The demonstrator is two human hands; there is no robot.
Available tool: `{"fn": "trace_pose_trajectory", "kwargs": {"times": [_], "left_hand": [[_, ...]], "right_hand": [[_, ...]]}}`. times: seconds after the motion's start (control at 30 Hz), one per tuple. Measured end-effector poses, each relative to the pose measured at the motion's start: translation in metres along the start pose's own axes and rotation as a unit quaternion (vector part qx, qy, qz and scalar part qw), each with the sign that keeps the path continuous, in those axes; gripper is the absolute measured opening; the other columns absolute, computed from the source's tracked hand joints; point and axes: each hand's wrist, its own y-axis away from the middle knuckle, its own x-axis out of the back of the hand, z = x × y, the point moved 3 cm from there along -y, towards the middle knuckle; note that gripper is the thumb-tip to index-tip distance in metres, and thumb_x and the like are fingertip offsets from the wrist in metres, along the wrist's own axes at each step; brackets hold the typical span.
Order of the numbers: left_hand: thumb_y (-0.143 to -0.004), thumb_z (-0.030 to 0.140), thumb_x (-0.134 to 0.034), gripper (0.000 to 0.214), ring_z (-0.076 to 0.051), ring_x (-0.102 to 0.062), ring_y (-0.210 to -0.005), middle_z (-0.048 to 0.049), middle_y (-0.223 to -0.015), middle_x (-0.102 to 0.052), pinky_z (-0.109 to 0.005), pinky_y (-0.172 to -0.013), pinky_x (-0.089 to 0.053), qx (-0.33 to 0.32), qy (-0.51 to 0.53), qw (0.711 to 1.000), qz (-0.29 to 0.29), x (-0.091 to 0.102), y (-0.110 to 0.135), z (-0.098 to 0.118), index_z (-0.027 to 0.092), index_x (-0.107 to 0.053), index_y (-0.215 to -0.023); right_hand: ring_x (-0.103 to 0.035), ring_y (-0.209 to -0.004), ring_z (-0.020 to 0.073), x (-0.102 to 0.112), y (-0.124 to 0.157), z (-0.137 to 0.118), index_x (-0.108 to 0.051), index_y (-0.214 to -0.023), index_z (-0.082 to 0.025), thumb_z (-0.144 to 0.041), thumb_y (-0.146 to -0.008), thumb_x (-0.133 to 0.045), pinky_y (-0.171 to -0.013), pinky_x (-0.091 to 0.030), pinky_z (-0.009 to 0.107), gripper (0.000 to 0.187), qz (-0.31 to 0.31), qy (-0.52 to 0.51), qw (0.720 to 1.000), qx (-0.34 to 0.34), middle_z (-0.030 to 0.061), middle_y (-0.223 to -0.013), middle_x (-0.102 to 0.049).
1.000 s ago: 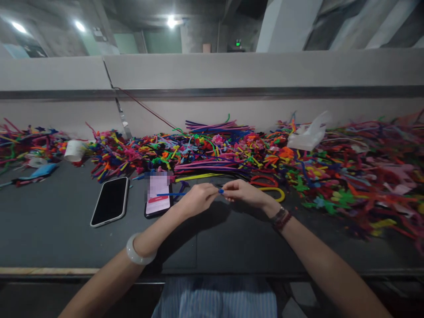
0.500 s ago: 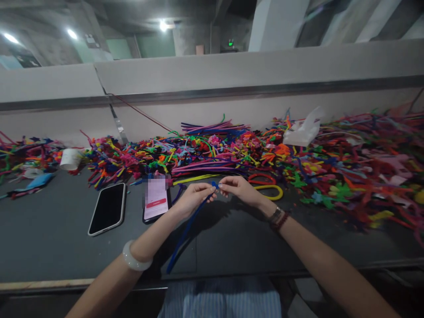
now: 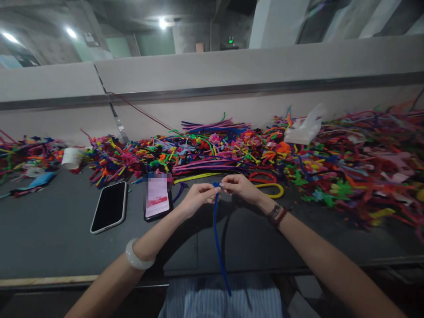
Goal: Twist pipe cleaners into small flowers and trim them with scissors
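"What did the person's left hand (image 3: 201, 196) have hold of?"

"A long, slender, bright-blue fuzzy stem (image 3: 217, 234). The thumb and fingers were pinched together on it, close to its upper end."

"And the right hand (image 3: 240, 187)?"

"That one was closed at the tips as well, thumb to forefinger, on the small bunched blue top (image 3: 216, 184) of the same stem. The two hands nearly met there. How the top was bent or wound could not be made out, since the fingers covered some of it."

"Where was the rest of the stem?"

"It hung from the left hand in a slight curve, in front of the dark grey tabletop (image 3: 66, 247). Its loose end showed past the near edge, against a blue striped cloth (image 3: 198, 302)."

"What lay near the hands?"

"Just beside the right one, a red loop (image 3: 274, 178) and a yellow loop (image 3: 282, 190). On the other side, a curved purple fuzzy piece (image 3: 179, 191), then a dark-cased phone with a lit pinkish screen (image 3: 157, 206), then a white-cased phone with a black screen (image 3: 109, 207)."

"And farther back?"

"A tangled heap of many-coloured fuzzy stems (image 3: 212, 145) ran along a pale partition (image 3: 198, 70). A white cup (image 3: 71, 159) lay toward its left, and a crumpled white plastic bag (image 3: 304, 131) sat on its right part."
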Motion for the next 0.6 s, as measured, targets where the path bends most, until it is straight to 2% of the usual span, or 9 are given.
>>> {"fn": "trace_pose_trajectory", "kwargs": {"times": [0.33,0.47,0.6], "left_hand": [[-0.064,0.036,-0.065,0.027,-0.008,-0.053,-0.056,-0.0020,-0.061,-0.059,-0.019,-0.056,-0.039,-0.024,-0.030,0.999,-0.017,-0.0014,-0.0002,-0.0004,0.010,-0.059,-0.061],[-0.065,0.037,-0.064,0.029,-0.007,-0.050,-0.052,-0.0010,-0.055,-0.057,-0.019,-0.054,-0.037,-0.044,-0.052,0.998,-0.014,0.0010,-0.0024,0.0006,0.010,-0.058,-0.058],[-0.066,0.037,-0.062,0.028,-0.006,-0.048,-0.052,-0.0011,-0.057,-0.057,-0.019,-0.053,-0.036,-0.049,-0.066,0.996,-0.018,0.0020,-0.0034,-0.0001,0.010,-0.059,-0.060]], "right_hand": [[-0.042,-0.045,0.0057,0.0008,0.0035,-0.0017,-0.058,-0.063,-0.014,-0.034,-0.065,-0.066,-0.045,-0.029,0.020,0.021,-0.059,0.002,0.998,-0.026,-0.0041,-0.050,-0.052],[-0.045,-0.048,0.0061,-0.0010,0.0024,0.0016,-0.058,-0.061,-0.014,-0.038,-0.065,-0.065,-0.049,-0.033,0.020,0.025,-0.038,-0.077,0.994,-0.062,-0.0030,-0.053,-0.054],[-0.043,-0.047,0.0049,-0.0036,0.0023,0.0058,-0.059,-0.060,-0.013,-0.034,-0.062,-0.068,-0.046,-0.030,0.019,0.023,-0.028,-0.134,0.986,-0.097,-0.0037,-0.051,-0.050]]}}
